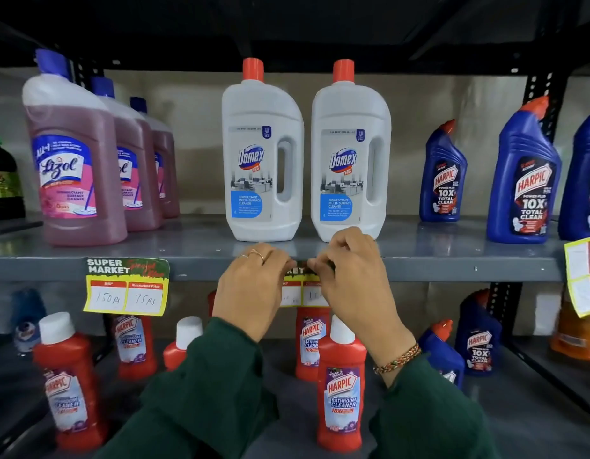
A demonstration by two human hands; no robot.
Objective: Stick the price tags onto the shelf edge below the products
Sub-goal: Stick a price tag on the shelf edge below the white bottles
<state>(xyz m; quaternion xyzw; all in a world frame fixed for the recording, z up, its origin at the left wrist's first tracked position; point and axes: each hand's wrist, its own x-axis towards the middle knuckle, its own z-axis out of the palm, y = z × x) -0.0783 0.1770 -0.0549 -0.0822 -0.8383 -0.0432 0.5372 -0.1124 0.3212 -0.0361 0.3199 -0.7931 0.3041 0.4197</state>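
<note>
A yellow price tag (pixel 302 289) lies against the grey shelf edge (pixel 452 268) below two white Domex bottles (pixel 262 154). My left hand (pixel 254 286) and my right hand (pixel 353 276) both press curled fingers on the tag's top strip and hide most of it. Its white price boxes show between the hands. Another price tag (pixel 126 286), reading 150 and 75, hangs stuck on the edge below the pink Lizol bottles (pixel 75 160). A third yellow tag (pixel 583 276) hangs at the far right below the blue Harpic bottles (pixel 522 173).
Red Harpic bathroom cleaner bottles (pixel 341 389) stand on the lower shelf right under my wrists. More blue Harpic bottles (pixel 477 336) sit lower right. A dark bottle (pixel 3 180) stands at the far left. Black perforated uprights (pixel 542 94) frame the rack.
</note>
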